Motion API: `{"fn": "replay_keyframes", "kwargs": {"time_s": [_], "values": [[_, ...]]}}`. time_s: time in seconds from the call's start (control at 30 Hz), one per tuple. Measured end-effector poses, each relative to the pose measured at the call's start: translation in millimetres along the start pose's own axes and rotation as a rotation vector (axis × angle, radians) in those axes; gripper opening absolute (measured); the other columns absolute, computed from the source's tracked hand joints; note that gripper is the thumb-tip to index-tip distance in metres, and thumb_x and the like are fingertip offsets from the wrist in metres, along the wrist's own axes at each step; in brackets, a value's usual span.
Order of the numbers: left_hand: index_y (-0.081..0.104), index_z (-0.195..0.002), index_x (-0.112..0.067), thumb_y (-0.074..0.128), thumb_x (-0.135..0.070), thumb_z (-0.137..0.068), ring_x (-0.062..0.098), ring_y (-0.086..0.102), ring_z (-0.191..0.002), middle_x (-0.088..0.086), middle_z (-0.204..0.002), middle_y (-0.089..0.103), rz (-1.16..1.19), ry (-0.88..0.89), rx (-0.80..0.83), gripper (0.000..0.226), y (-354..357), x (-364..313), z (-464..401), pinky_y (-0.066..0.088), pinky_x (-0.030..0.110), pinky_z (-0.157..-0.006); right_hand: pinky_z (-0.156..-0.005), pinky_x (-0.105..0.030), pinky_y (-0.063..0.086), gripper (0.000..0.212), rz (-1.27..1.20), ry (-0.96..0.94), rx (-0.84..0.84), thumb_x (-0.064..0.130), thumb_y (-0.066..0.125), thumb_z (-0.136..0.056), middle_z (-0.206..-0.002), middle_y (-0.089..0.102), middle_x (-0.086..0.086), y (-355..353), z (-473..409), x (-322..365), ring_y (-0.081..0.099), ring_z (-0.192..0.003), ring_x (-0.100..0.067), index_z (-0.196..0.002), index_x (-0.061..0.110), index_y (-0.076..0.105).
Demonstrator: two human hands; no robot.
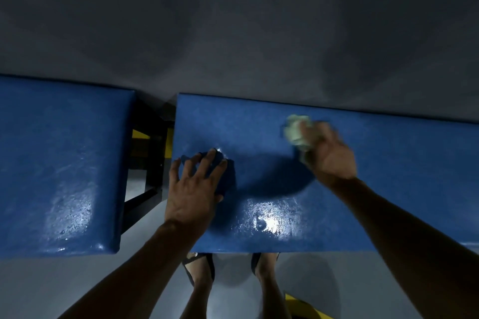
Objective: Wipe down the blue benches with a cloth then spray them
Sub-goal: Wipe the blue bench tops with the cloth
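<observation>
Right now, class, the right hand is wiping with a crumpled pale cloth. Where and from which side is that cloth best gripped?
Grip the bunched middle of the cloth, coming from above. It is a crumpled wad lying on the flat top of the blue bench, so curled fingers can gather it. The right hand already holds it this way, though motion blur hides the exact finger positions.

Right hand (329,153): motion-blurred; I cannot make out my fingers.
Cloth (298,131): smeared, its near part hidden under my right hand.
Right bench (388,189): cut off by the right edge.
Left bench (57,163): cut off by the left edge.
Feet (199,267): toes hidden under the right bench.
</observation>
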State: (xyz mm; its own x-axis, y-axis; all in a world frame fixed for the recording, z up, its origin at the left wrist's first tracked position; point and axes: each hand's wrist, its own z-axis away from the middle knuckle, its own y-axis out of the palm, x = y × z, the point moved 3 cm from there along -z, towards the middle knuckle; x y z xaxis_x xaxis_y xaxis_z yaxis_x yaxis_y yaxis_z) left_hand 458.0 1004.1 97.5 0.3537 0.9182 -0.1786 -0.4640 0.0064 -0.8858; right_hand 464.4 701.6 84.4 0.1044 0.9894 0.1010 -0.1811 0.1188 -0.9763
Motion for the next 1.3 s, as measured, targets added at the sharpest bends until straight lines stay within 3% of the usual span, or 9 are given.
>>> {"fn": "replay_keyframes", "kwargs": {"time_s": [0.17,0.37,0.5,0.57,0.67,0.77,0.97,1.13,1.3], "values": [[0.008,-0.153,-0.041,0.053,-0.053,-0.09,0.024,0.005,-0.149,-0.007,-0.164,0.003,0.014,0.007,0.005,0.078,3,2,0,0.0,0.053,-0.119,-0.082,-0.048,0.05,0.055,-0.139,0.709,-0.099,0.031,0.056,-0.083,-0.133,0.04,-0.011,16,26,-27,0.051,-0.109,-0.041,-0.137,0.028,0.047],[0.026,-0.149,-0.04,0.067,-0.051,-0.081,0.025,0.018,-0.145,-0.007,-0.162,0.017,0.024,0.02,-0.039,0.08,2,3,0,0.006,0.05,-0.117,-0.065,-0.035,0.051,0.055,-0.212,0.218,-0.154,0.034,0.051,-0.088,-0.13,0.052,-0.012,30,44,138,0.054,-0.095,-0.032,-0.14,0.015,0.051],[0.039,-0.143,-0.038,0.074,-0.051,-0.073,0.027,0.028,-0.14,-0.005,-0.158,0.03,0.002,0.012,-0.04,0.079,3,4,-2,0.006,0.05,-0.113,-0.064,-0.034,0.053,0.065,-0.043,-0.171,-0.004,0.038,0.054,-0.081,-0.132,0.053,-0.006,17,47,108,0.057,-0.096,-0.029,-0.143,0.023,0.047],[0.035,-0.146,-0.038,0.071,-0.051,-0.077,0.027,0.026,-0.142,-0.005,-0.16,0.025,-0.01,0.007,-0.035,0.079,1,3,-3,0.004,0.05,-0.114,-0.065,-0.038,0.054,0.067,0.038,-0.109,0.003,0.033,0.061,-0.079,-0.131,0.052,-0.007,14,48,53,0.057,-0.094,-0.034,-0.144,0.025,0.045],[0.024,-0.149,-0.04,0.064,-0.052,-0.083,0.025,0.016,-0.146,-0.007,-0.162,0.014,-0.001,0.004,-0.022,0.078,2,3,-3,-0.001,0.05,-0.115,-0.07,-0.043,0.05,0.064,-0.083,0.366,-0.049,0.022,0.061,-0.082,-0.13,0.043,-0.01,5,59,-15,0.05,-0.1,-0.039,-0.144,0.027,0.042],[0.032,-0.147,-0.039,0.069,-0.051,-0.078,0.026,0.022,-0.143,-0.005,-0.16,0.023,-0.004,0.012,-0.031,0.078,4,5,-3,0.004,0.051,-0.115,-0.076,-0.044,0.046,0.068,-0.159,0.709,-0.088,0.017,0.064,-0.081,-0.132,0.04,-0.014,14,61,7,0.047,-0.108,-0.04,-0.144,0.022,0.042],[0.026,-0.148,-0.04,0.065,-0.053,-0.082,0.025,0.018,-0.145,-0.007,-0.161,0.018,0.007,0.017,-0.032,0.078,5,5,-4,0.008,0.052,-0.118,-0.068,-0.035,0.048,0.054,-0.181,0.197,-0.162,0.032,0.048,-0.088,-0.125,0.053,-0.012,33,76,137,0.051,-0.092,-0.03,-0.139,0.014,0.054],[0.02,-0.149,-0.041,0.058,-0.056,-0.086,0.025,0.012,-0.146,-0.007,-0.162,0.012,0.006,0.023,-0.004,0.076,2,5,-5,0.005,0.052,-0.119,-0.069,-0.035,0.05,0.063,0.06,-0.345,-0.02,0.033,0.049,-0.081,-0.13,0.053,-0.008,24,87,92,0.055,-0.093,-0.029,-0.143,0.022,0.05],[0.016,-0.149,-0.042,0.058,-0.055,-0.087,0.024,0.01,-0.146,-0.008,-0.163,0.007,0.003,0.025,-0.001,0.076,3,4,-5,0.004,0.051,-0.119,-0.074,-0.044,0.052,0.069,-0.063,0.286,-0.029,0.019,0.066,-0.08,-0.131,0.045,-0.011,9,92,-4,0.049,-0.101,-0.037,-0.145,0.023,0.043]]}}
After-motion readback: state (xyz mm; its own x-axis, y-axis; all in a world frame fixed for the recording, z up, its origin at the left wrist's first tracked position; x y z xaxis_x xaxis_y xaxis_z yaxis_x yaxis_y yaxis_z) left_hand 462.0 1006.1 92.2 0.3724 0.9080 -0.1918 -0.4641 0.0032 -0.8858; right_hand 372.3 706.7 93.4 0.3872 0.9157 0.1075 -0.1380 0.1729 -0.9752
